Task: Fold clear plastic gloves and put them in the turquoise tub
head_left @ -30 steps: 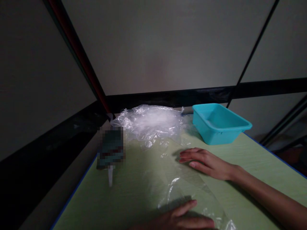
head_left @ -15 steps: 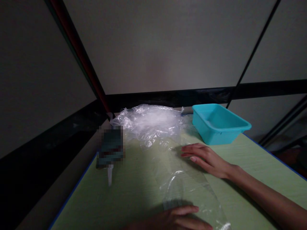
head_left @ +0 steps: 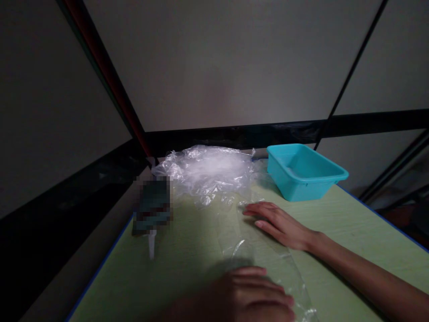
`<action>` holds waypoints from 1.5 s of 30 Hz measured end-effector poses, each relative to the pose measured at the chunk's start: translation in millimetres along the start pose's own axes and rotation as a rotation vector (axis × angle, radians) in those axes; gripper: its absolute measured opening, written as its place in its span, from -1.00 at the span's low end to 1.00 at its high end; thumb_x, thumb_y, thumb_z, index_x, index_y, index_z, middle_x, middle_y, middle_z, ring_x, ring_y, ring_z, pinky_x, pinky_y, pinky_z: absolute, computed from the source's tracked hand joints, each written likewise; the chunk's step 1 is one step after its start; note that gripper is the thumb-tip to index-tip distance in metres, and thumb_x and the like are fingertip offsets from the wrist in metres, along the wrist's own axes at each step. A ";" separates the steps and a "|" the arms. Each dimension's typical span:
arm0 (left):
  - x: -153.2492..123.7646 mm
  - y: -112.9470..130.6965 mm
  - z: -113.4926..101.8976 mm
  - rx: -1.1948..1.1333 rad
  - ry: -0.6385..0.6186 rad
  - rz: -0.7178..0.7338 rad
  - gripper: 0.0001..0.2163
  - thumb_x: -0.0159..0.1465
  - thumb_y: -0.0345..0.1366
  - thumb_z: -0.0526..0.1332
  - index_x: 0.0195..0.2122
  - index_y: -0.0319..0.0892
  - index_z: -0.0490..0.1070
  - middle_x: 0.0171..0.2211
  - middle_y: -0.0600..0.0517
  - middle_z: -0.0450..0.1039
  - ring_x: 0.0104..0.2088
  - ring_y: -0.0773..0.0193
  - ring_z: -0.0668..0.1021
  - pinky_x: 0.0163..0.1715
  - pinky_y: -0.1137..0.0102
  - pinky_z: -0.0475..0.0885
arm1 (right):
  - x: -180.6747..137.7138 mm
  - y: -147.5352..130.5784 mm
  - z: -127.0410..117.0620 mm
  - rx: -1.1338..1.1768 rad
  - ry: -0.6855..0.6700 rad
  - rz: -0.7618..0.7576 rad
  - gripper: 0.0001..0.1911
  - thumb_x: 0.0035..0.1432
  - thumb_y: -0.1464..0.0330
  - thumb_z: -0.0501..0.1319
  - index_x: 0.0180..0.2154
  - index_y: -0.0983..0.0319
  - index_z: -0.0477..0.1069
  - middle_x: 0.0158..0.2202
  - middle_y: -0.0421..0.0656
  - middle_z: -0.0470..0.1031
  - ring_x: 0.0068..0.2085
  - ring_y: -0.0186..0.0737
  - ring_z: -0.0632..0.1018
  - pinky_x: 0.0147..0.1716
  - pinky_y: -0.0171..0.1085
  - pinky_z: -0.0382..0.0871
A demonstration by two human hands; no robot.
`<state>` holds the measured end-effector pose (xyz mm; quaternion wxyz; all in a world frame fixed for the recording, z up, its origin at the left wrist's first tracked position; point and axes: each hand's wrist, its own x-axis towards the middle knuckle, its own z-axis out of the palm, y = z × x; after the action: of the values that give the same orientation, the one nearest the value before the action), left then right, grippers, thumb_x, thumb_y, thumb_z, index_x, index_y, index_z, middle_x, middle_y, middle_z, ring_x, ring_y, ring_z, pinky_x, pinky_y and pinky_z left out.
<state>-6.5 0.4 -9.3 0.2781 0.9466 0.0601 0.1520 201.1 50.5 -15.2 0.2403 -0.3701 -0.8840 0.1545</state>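
A clear plastic bag (head_left: 258,257) lies flat on the green table (head_left: 187,268), running from the middle toward the near edge. My right hand (head_left: 273,222) rests palm down on its far end, fingers stretched out and pointing left. At the near end my left hand (head_left: 246,295) lies flat on the bag, fingers extended to the right. Neither hand grips anything.
A heap of crumpled clear plastic bags (head_left: 204,172) sits at the table's far edge. To its right stands a turquoise tub (head_left: 301,172). A dark blurred object (head_left: 152,205) with a white tip lies at the far left. Dark panels wall the table in.
My right hand has slid left and slightly farther along the bag. My left hand has come up and forward, showing more of itself on the bag's near end.
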 end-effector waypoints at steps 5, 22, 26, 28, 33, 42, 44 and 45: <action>-7.3 -32.9 -18.8 0.142 0.540 -0.511 -0.77 0.14 -0.46 0.02 -0.21 -0.16 0.34 -0.25 0.01 0.48 -0.23 0.26 0.51 -0.16 0.33 0.39 | -1.0 -0.3 -3.5 0.053 0.058 0.086 -0.68 0.25 0.29 -0.08 -0.02 0.24 0.23 -0.03 -0.05 0.37 -0.04 -0.16 0.39 -0.06 -0.12 0.27; -19.5 -65.2 -27.5 0.308 0.445 -0.590 -0.68 0.17 -0.39 0.07 -0.03 -0.16 0.19 -0.01 -0.07 0.30 0.03 0.17 0.32 0.09 0.10 0.07 | 1.0 20.7 -6.5 0.154 0.207 0.324 -0.70 0.22 0.24 -0.06 -0.04 0.22 0.14 -0.20 -0.06 0.48 -0.21 -0.13 0.49 -0.22 -0.12 0.34; -17.8 -71.9 -33.2 0.359 0.374 -0.601 -0.68 0.22 -0.34 0.00 0.02 -0.19 0.13 0.06 -0.09 0.22 0.10 0.17 0.24 0.13 0.04 -0.13 | 3.0 26.4 -5.7 0.127 0.203 0.331 -0.68 0.23 0.24 -0.08 -0.02 0.22 0.10 -0.17 -0.04 0.46 -0.16 -0.11 0.48 -0.19 -0.10 0.33; -17.1 -77.5 -34.4 0.369 0.354 -0.624 -0.67 0.24 -0.32 -0.03 0.04 -0.21 0.10 0.08 -0.10 0.20 0.12 0.17 0.20 0.13 0.04 -0.14 | 3.7 29.7 -5.3 0.100 0.197 0.337 -0.67 0.23 0.25 -0.09 -0.01 0.23 0.08 -0.13 -0.03 0.44 -0.12 -0.11 0.46 -0.15 -0.09 0.31; -17.6 -87.3 -32.9 0.404 0.314 -0.657 -0.63 0.27 -0.29 -0.08 0.09 -0.28 0.05 0.13 -0.14 0.12 0.16 0.14 0.11 0.13 0.05 -0.13 | 3.7 34.3 -3.7 0.012 0.151 0.333 -0.67 0.24 0.26 -0.10 -0.01 0.27 0.08 -0.04 0.02 0.37 -0.03 -0.13 0.40 -0.08 -0.12 0.28; 7.9 -103.6 -44.6 0.534 0.265 -0.707 -0.67 0.29 -0.35 -0.12 0.05 -0.24 0.19 0.08 -0.03 0.23 0.13 0.16 0.19 0.13 0.12 -0.04 | 42.6 50.9 -5.9 -0.093 0.013 0.280 -0.71 0.25 0.34 -0.12 -0.12 0.29 0.26 -0.15 -0.01 0.43 -0.13 -0.13 0.45 -0.13 -0.19 0.27; 20.9 -109.7 -43.4 0.559 0.286 -0.741 -0.66 0.29 -0.36 -0.14 0.06 -0.25 0.19 0.09 -0.04 0.23 0.13 0.12 0.17 0.13 0.08 -0.08 | 60.2 56.7 -5.0 -0.115 -0.005 0.285 -0.72 0.24 0.35 -0.11 -0.17 0.30 0.31 -0.20 -0.02 0.46 -0.18 -0.13 0.48 -0.18 -0.21 0.28; 27.0 -112.2 -42.1 0.571 0.295 -0.758 -0.65 0.29 -0.35 -0.13 0.07 -0.26 0.18 0.09 -0.05 0.22 0.14 0.11 0.16 0.13 0.07 -0.10 | 68.2 58.7 -4.1 -0.126 -0.007 0.291 -0.72 0.24 0.35 -0.10 -0.18 0.31 0.32 -0.21 0.00 0.46 -0.19 -0.12 0.48 -0.19 -0.22 0.28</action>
<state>2.3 121.2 -29.9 0.0321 0.8649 0.4780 0.1501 195.7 140.4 -17.1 0.1886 -0.5080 -0.8299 0.1331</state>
